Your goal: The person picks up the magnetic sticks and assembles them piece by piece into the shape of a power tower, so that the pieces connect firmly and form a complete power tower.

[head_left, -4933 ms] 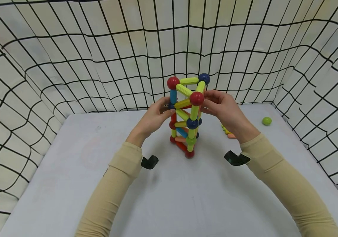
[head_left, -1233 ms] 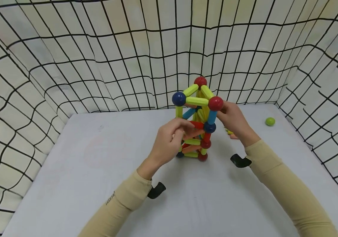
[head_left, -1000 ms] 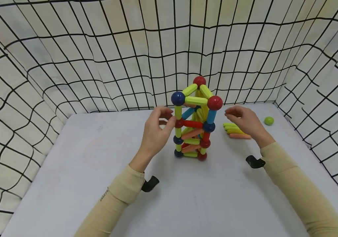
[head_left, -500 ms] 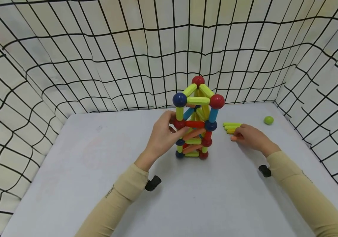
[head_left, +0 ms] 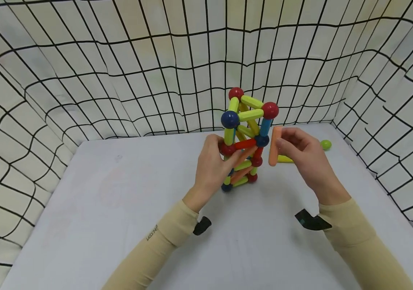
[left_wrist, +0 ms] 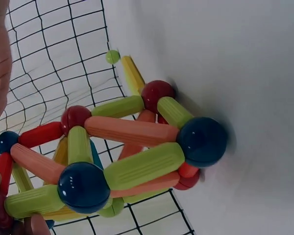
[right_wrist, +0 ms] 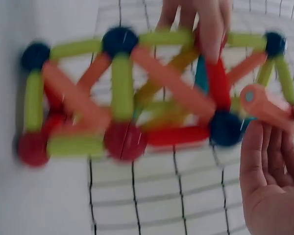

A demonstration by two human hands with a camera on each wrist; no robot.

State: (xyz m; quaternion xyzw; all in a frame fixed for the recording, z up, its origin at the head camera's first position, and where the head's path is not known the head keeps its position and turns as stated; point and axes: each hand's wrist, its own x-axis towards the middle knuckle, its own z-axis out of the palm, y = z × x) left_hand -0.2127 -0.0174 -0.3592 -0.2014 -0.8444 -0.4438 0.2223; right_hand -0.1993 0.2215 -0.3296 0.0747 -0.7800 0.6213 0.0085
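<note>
A tower of magnetic sticks and balls (head_left: 250, 114) stands on the white table, leaning slightly in the head view. Its top ring has two red balls, a blue ball (head_left: 230, 119) and lime sticks. My left hand (head_left: 210, 169) grips the tower at a red ball (head_left: 227, 149) below that blue one, thumb in front. Just right of the tower, my right hand (head_left: 309, 161) pinches an orange magnetic stick (head_left: 274, 146), held nearly upright above the table. In the right wrist view this orange stick (right_wrist: 267, 108) points its round end at the camera, near a blue ball (right_wrist: 226, 128).
A yellow stick (head_left: 285, 159) lies on the table (head_left: 126, 209) behind my right hand, which hides the area beside it. Farther right sits a lime green ball (head_left: 325, 145). Black netting (head_left: 148, 72) over white walls encloses the table at the back and sides.
After the tower was turned, my right hand let go, took the orange stick from the pile at right and raised it beside the tower. My left hand took hold at the red ball; the tower tilted slightly.
</note>
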